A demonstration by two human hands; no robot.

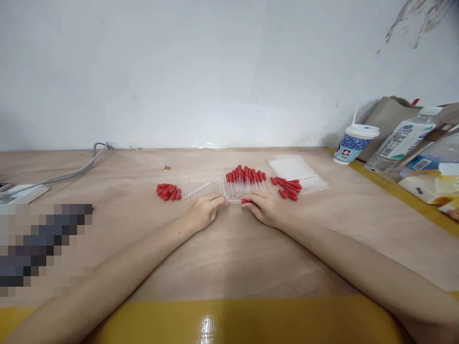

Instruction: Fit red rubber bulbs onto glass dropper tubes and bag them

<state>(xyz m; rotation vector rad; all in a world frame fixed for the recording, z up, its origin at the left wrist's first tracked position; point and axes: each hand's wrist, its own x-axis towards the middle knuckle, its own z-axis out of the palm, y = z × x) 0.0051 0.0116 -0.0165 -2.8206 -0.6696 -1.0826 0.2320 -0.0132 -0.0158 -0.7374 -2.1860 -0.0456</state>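
**STATION RECORD: ONE TUBE HELD BETWEEN BOTH HANDS**

**Grip**
- Pinched the left end of a clear tube [234, 201] with the closed fingertips of the left hand [203, 211].
- Pinched a red bulb [245, 201] at the tube's right end with the closed fingertips of the right hand [264, 209].
- Could not tell whether the bulb was fully seated on the tube.

**Position of the work**
- Held the tube level and low over the table [229, 258], spanning the short gap between the two hands, near the middle of the surface.
- Extended both forearms over the table from the near edge.

**Parts just behind the hands**
- Noted a row of bare tubes [201, 187] laid side by side, with one tube lying slantwise across it.
- Noted a batch of capped tubes [245, 177] directly right of that row, red ends pointing toward the wall.
- Noted a left bulb pile [168, 191] beside the row's left end.
- Noted a right bulb pile [289, 187] beside the capped batch, touching the near edge of a clear plastic bag [299, 171].

**Periphery**
- Observed a lidded cup [355, 143] with a straw at the far right, well apart from the hands, and a tilted water bottle [401, 138] just beyond it.
- Observed a grey cable [71, 173] at the far left.
- Observed yellow tape [233, 320] along the near edge.
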